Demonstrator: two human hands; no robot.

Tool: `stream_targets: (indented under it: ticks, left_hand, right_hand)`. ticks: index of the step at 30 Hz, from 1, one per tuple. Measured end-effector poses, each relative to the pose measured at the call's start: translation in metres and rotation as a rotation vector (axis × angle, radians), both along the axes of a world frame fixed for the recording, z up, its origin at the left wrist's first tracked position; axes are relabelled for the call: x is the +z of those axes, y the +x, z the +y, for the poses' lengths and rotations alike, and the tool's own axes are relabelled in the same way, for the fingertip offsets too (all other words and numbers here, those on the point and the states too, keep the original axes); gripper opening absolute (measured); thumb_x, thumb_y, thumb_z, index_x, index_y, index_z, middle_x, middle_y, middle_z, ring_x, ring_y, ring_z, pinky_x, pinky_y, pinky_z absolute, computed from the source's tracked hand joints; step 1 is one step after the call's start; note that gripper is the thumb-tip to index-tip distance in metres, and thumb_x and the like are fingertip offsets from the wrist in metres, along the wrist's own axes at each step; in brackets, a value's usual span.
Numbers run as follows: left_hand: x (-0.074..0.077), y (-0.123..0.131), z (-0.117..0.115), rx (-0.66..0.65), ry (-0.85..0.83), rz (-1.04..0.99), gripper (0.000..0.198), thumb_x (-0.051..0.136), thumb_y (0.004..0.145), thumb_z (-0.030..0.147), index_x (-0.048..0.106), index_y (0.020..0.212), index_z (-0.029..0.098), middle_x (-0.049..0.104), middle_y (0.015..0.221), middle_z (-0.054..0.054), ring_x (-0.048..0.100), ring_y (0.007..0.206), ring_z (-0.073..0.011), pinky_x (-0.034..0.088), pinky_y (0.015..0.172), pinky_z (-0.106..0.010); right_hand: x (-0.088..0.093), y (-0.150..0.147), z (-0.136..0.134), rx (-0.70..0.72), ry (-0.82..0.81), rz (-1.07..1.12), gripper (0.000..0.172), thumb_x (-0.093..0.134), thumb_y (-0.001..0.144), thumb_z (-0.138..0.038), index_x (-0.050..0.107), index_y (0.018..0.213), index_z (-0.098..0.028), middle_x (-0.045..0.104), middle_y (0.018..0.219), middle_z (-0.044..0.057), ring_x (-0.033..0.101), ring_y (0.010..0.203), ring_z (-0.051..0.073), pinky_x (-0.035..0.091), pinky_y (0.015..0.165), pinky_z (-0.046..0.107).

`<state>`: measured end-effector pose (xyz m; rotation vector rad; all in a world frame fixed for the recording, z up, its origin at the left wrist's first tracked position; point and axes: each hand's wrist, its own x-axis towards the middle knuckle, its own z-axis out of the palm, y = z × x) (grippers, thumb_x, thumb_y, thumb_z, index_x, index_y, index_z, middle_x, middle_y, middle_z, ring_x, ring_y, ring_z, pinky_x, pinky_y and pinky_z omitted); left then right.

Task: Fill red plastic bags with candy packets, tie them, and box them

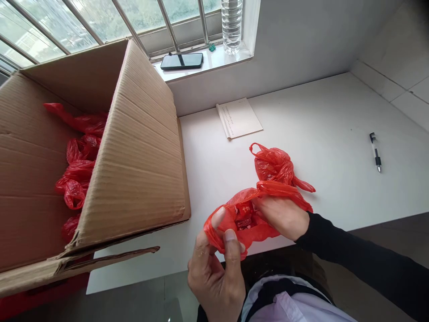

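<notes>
Near the table's front edge, a red plastic bag (264, 231) lies with its mouth held wide. My left hand (217, 273) pinches the rim of this bag, thumb on the near side and a finger inside the edge. My right hand (283, 217) reaches into the bag from the right, with its fingers hidden inside. Small red packets with white print (244, 212) show within the bag; their kind is too unclear to tell. Just behind, touching or nearly touching it, sits a second red plastic bag (273, 164), bunched up with loops sticking out.
On the left stands an open cardboard box (134, 152) holding several red bags (80, 167). A notebook (239, 118) and a pen (375, 152) lie on the white table (328, 134). The windowsill carries a phone (182, 61) and a plastic bottle (232, 27).
</notes>
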<state>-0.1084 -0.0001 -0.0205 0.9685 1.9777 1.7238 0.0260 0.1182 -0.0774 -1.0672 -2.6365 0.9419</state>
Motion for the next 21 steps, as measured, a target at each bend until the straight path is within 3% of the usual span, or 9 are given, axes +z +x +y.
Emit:
stream_targets:
  ticks: [6, 11, 15, 21]
  left_hand:
    - [-0.003, 0.005, 0.002, -0.074, -0.002, -0.011, 0.03, 0.069, 0.092, 0.02, 0.075, 0.12, 0.03, 0.067, 0.073, 0.005, 0.062, 0.051, -0.0083, 0.057, 0.053, -0.021]
    - [-0.005, 0.005, 0.002, -0.112, 0.006, -0.045, 0.029, 0.069, 0.092, 0.018, 0.075, 0.118, 0.029, 0.068, 0.076, 0.004, 0.064, 0.052, -0.0086, 0.059, 0.052, -0.02]
    - [-0.006, 0.003, 0.0, -0.098, -0.012, -0.009, 0.03, 0.068, 0.093, 0.019, 0.075, 0.12, 0.03, 0.064, 0.069, 0.006, 0.06, 0.051, -0.0076, 0.057, 0.054, -0.02]
    - [-0.005, -0.004, -0.002, -0.011, -0.048, 0.037, 0.031, 0.072, 0.09, 0.02, 0.075, 0.119, 0.031, 0.071, 0.082, 0.003, 0.064, 0.055, -0.0088, 0.057, 0.054, -0.02]
  right_hand:
    - [-0.012, 0.001, 0.006, 0.046, 0.082, -0.047, 0.028, 0.041, 0.099, -0.015, 0.067, 0.107, -0.017, 0.069, 0.109, 0.015, 0.064, 0.103, 0.031, 0.05, 0.095, 0.045]
    - [-0.019, 0.002, 0.007, 0.03, 0.116, -0.132, 0.023, 0.047, 0.091, -0.01, 0.068, 0.099, -0.017, 0.069, 0.1, 0.013, 0.064, 0.095, 0.031, 0.049, 0.089, 0.045]
    - [-0.006, 0.004, 0.014, 0.07, 0.123, -0.186, 0.021, 0.047, 0.092, -0.012, 0.066, 0.097, -0.017, 0.07, 0.099, 0.012, 0.063, 0.091, 0.028, 0.048, 0.082, 0.041]
    - [0.024, 0.012, 0.019, 0.081, 0.093, -0.289, 0.03, 0.039, 0.1, -0.019, 0.058, 0.076, -0.02, 0.059, 0.067, 0.005, 0.049, 0.055, 0.017, 0.032, 0.052, 0.034]
